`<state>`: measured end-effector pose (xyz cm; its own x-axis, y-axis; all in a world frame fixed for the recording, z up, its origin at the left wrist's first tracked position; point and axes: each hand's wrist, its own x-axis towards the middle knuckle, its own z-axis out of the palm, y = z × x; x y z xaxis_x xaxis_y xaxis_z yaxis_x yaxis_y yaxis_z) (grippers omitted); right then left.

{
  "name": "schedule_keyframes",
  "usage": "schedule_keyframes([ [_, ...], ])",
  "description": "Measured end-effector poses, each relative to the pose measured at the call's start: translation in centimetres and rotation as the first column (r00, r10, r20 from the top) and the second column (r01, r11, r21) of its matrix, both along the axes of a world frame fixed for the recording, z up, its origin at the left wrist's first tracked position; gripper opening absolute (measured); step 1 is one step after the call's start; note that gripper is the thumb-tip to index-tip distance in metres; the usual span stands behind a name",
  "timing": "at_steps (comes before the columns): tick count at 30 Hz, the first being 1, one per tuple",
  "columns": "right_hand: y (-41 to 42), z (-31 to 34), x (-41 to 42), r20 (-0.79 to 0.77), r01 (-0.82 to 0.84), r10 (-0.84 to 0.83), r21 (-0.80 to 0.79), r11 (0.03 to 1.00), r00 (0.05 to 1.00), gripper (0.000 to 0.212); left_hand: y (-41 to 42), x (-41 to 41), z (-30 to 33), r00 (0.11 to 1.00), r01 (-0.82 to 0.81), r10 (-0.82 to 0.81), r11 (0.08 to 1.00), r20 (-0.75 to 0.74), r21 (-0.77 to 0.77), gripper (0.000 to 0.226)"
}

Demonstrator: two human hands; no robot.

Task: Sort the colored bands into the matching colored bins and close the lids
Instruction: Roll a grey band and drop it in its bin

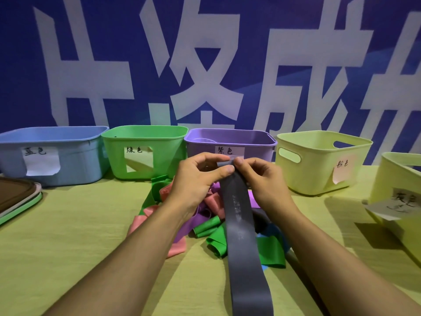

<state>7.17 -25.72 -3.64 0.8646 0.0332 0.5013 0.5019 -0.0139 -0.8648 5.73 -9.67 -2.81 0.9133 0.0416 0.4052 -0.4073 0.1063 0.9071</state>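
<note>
Grey band (239, 215) — flat, smooth strip — pinched by both hands (193, 179) (262, 179).

Staged demo booth: big printed banner (205, 65) behind a cloth-covered table (68, 236).

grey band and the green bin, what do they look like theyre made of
Grey band: looks like thin rubber or latex with a matte finish. It hangs limp and flat from where both hands pinch its top end, with faint print along it.
Green bin: seems to be moulded plastic with a smooth, slightly glossy surface. Its walls are rigid, the corners rounded and the rim rolled.
</note>
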Motion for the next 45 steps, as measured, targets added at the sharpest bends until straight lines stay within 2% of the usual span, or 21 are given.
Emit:
schedule_keyframes([
  [4,-0.11,-0.09,0.08,0.004,-0.006,0.006,0.01,1.0,1.0,0.016,-0.19,-0.13,0.13,0.999,0.007,-0.007,1.0,-0.041,-0.01,0.029],
  [8,-0.36,0.03,0.03,0.018,-0.019,0.019,-0.001,1.0,1.0,0.016,-0.61,-0.68,0.55,0.993,0.034,-0.044,0.995,-0.112,-0.092,0.034],
  [12,-0.29,0.04,-0.04,0.053,-0.044,0.044,-0.009,0.999,0.998,0.016,-0.76,-0.74,0.54,0.988,-0.001,-0.007,0.999,-0.157,-0.052,0.037],
  [16,-0.3,0.09,-0.14,0.074,-0.073,0.074,-0.017,0.997,0.995,0.017,-0.72,-0.73,0.49,0.987,-0.042,0.033,0.998,-0.16,-0.049,0.021],
  [22,-0.33,0.01,-0.23,0.021,-0.156,0.155,0.039,0.987,0.988,0.023,-0.43,-0.59,0.4,0.992,0.001,-0.013,0.996,-0.129,-0.093,0.01],
  [26,0.0,0.18,-0.45,-0.07,-0.05,0.053,0.04,0.998,0.996,0.032,-0.32,-0.41,0.24,0.996,0.032,-0.039,0.996,-0.085,-0.085,0.015],
  [30,-0.01,0.13,-0.37,-0.065,0.034,-0.035,-0.011,0.999,0.997,0.045,-0.35,-0.28,0.07,0.997,0.053,-0.056,0.998,-0.061,-0.043,0.012],
  [35,0.05,0.13,-0.37,-0.026,-0.023,0.024,0.038,0.999,0.999,0.032,-0.28,-0.23,0.02,0.998,0.051,-0.053,0.998,-0.046,-0.047,0.016],
  [39,-0.08,-0.12,-0.07,-0.023,-0.074,0.076,0.083,0.994,0.997,0.03,-0.15,-0.22,-0.06,0.996,0.071,-0.073,0.996,-0.045,-0.05,0.022],
  [42,0.0,-0.12,-0.1,-0.019,-0.119,0.123,0.129,0.984,0.992,0.013,-0.27,-0.38,0.12,0.994,0.084,-0.089,0.994,-0.066,-0.075,0.035],
  [45,-0.13,-0.2,-0.04,0.018,-0.127,0.126,0.112,0.986,0.992,0.011,-0.47,-0.77,0.6,0.989,0.078,-0.092,0.99,-0.117,-0.121,0.045],
])
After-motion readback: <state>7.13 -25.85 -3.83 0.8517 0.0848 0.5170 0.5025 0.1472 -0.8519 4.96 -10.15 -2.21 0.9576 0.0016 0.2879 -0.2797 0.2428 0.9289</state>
